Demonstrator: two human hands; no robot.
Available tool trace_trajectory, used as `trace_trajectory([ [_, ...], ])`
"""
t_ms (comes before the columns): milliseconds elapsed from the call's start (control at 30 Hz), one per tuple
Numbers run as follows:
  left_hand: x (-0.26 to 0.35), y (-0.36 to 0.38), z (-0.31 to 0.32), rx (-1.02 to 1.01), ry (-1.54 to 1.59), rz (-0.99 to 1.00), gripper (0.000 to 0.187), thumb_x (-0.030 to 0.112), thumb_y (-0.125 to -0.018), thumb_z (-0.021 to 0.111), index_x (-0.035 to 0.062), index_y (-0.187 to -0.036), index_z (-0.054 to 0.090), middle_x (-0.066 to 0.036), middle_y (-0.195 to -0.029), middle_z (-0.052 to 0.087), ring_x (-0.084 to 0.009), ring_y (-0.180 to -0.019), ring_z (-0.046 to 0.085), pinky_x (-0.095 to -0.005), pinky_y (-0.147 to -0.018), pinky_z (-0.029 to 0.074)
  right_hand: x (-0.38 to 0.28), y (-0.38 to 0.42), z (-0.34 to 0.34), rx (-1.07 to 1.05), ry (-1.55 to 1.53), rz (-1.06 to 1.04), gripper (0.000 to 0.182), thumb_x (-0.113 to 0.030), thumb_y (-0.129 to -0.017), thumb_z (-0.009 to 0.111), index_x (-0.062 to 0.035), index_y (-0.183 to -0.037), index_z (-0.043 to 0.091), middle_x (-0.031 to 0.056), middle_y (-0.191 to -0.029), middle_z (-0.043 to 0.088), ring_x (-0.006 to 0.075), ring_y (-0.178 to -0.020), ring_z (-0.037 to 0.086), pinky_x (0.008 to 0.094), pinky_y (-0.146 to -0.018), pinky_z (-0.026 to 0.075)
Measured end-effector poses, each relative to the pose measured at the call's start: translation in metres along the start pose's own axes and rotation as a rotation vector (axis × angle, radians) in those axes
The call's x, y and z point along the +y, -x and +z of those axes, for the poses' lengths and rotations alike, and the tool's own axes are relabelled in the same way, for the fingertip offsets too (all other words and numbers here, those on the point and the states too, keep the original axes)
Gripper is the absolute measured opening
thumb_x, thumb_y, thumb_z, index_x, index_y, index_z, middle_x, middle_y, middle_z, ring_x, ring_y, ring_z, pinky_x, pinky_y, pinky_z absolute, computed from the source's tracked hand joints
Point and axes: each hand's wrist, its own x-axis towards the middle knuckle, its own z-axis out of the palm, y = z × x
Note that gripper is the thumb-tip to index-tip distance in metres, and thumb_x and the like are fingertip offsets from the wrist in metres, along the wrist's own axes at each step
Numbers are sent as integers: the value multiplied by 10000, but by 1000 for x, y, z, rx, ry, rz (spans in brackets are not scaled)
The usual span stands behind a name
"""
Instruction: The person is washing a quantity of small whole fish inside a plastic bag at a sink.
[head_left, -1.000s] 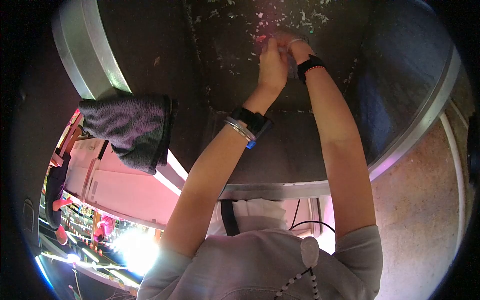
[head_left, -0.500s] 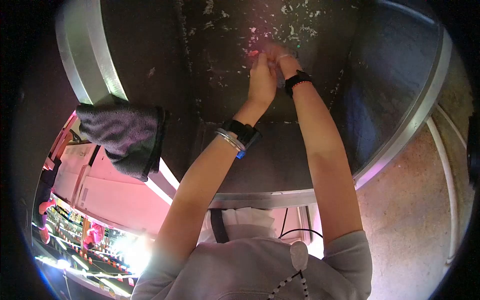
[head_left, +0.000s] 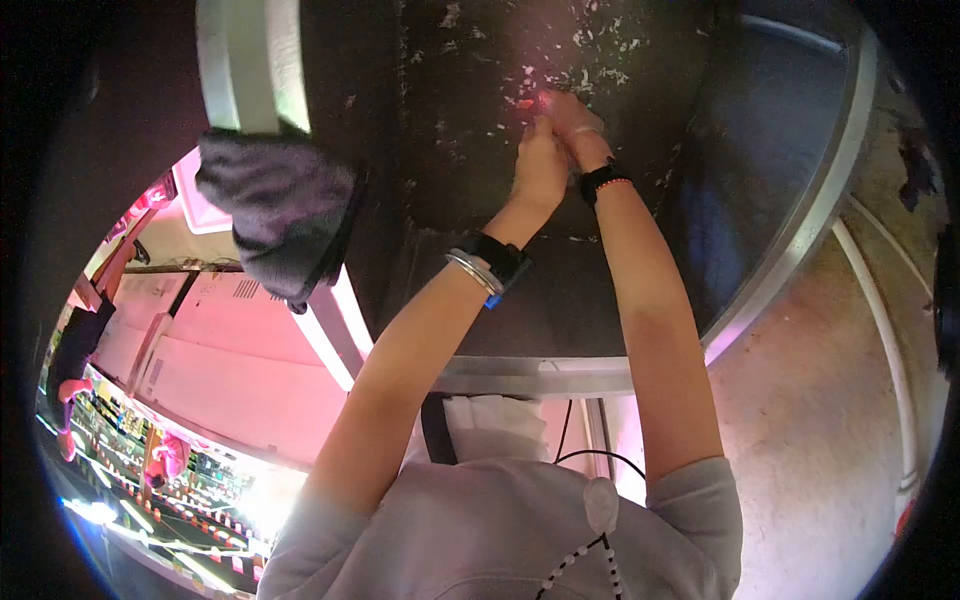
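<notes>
Deep in a dark box-like basin with a metal rim [head_left: 545, 376], my two hands meet, fingers curled inward. My left hand [head_left: 541, 165] is closed, its fingertips right against the right hand; a black band and silver bangle circle that wrist. My right hand [head_left: 572, 117] is closed too, slightly farther in, with a black band and red beads at its wrist. I cannot tell what the fingers hold. Just beyond them lies a small red piece [head_left: 525, 104]. White scraps [head_left: 612, 77] are scattered over the dark basin floor around the hands.
A dark grey towel [head_left: 280, 210] hangs over the left rim. Pale cabinets [head_left: 240, 360] and a brightly lit area lie to the lower left. Along the concrete floor [head_left: 800, 430] on the right runs a white pipe [head_left: 880, 330].
The view has shifted, so the towel and left rim appear farther right and higher. My right hand was motion-blurred and now shows more sharply, still against the left.
</notes>
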Motion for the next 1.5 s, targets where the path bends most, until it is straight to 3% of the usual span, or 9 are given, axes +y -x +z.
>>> trace_trajectory([
  [67,9,8,-5,6,8,7,180,-36,-758,478,-8,-936,487,-245,-880,572,-428,-868,545,-460,-725,436,22,-22,26,188,-82,-108,270,-255,-783,486,-94,-959,614,146,-1002,625,330,-900,590,412,-791,455],
  [167,19,26,-7,23,34,67,170,-39,-755,472,-9,-923,480,-245,-858,562,-431,-852,538,-468,-710,434,11,20,8,74,-493,-80,323,-315,-777,499,-100,-990,610,147,-1066,601,323,-982,577,400,-805,468],
  [300,34,43,-12,24,103,152,164,-37,-757,466,-12,-918,459,-251,-828,543,-445,-811,526,-478,-691,434,15,43,1,103,-295,-107,277,-304,-760,511,-99,-900,634,153,-947,634,325,-925,595,403,-751,468],
  [400,59,70,-25,0,124,182,205,-43,-757,463,-15,-957,430,-278,-882,519,-458,-817,521,-486,-690,433,18,71,-4,10,-828,-18,169,-221,-756,556,-66,-796,611,67,-825,604,179,-750,582,344,-653,457],
  [500,77,93,-36,-127,143,155,272,-49,-748,479,-11,-1008,407,-291,-929,499,-464,-843,520,-483,-696,446,20,107,-12,247,-520,-431,155,-190,-776,560,-44,-807,602,37,-810,579,134,-703,540,322,-642,452],
  [633,102,134,-51,-121,71,311,361,-49,-717,536,-14,-1049,399,-260,-978,479,-448,-879,522,-457,-735,467,28,137,-14,321,-435,-519,146,-134,-727,641,-51,-844,620,40,-826,606,154,-772,568,290,-694,462],
  [1167,147,248,-87,-249,100,686,358,-91,-709,517,-34,-1051,431,-211,-955,457,-385,-857,527,-403,-746,472,8,305,-16,501,-861,-400,222,-83,-714,664,-56,-928,608,5,-819,572,110,-700,516,255,-627,447],
  [1333,126,260,-89,-304,89,619,279,-51,-752,496,-25,-1025,445,-236,-961,478,-424,-865,525,-436,-720,472,32,288,16,429,-421,-476,241,-60,-719,632,-34,-957,599,28,-890,607,116,-813,547,257,-734,446],
  [1500,95,264,-80,-341,78,552,231,-8,-784,485,-6,-1013,452,-263,-964,506,-455,-870,522,-463,-710,460,45,283,60,505,-529,-507,223,-172,-720,597,-59,-911,616,63,-836,621,202,-740,586,320,-684,485],
])
